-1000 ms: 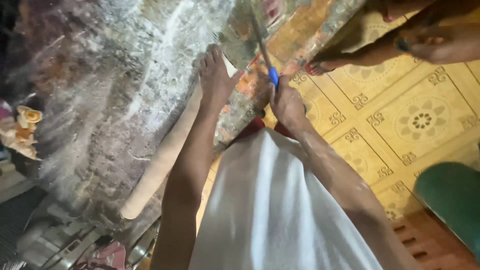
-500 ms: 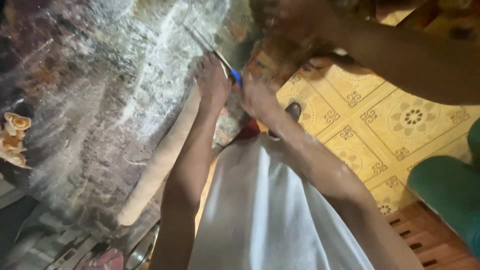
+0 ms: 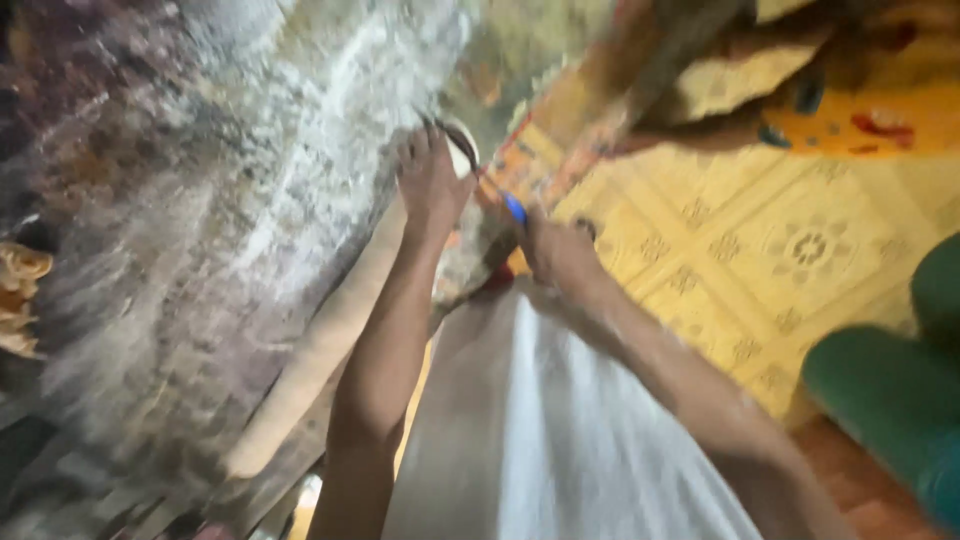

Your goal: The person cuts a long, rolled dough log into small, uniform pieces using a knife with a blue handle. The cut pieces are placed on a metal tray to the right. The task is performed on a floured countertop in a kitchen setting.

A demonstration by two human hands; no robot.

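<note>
- Gripping a blue-handled tool (image 3: 512, 208), the right hand (image 3: 560, 250) is closed around the handle; a thin dark curved blade or wire runs up from it toward the left hand, though blur keeps me from telling just what sort of tool it is.
- The left hand (image 3: 432, 185) lies flat with fingers spread, holding nothing, pressed on the floured surface right beside the tool's tip.
- Just under both hands sits a pale lump, dough by the look of it (image 3: 470, 255), at the near edge of the table (image 3: 200, 230).
- To do this well, I would judge the flat hand should keep the dough steady and stay clear of the blade, with the tool drawn in short, controlled strokes and the wrist low.
- Left of the grip, a long pale rolling pin (image 3: 320, 350) lies along the table edge, close beside the forearm.
- The table top is dark, mottled stone or metal, heavily dusted with white flour.
- Below the hands hangs the person's white shirt or apron (image 3: 560, 440).
- Right of the grip, the floor (image 3: 760, 260) is yellow tile with flower patterns; a green rounded object (image 3: 890, 390) stands further right, and a patterned cloth (image 3: 600, 110) hangs beyond the hands.
</note>
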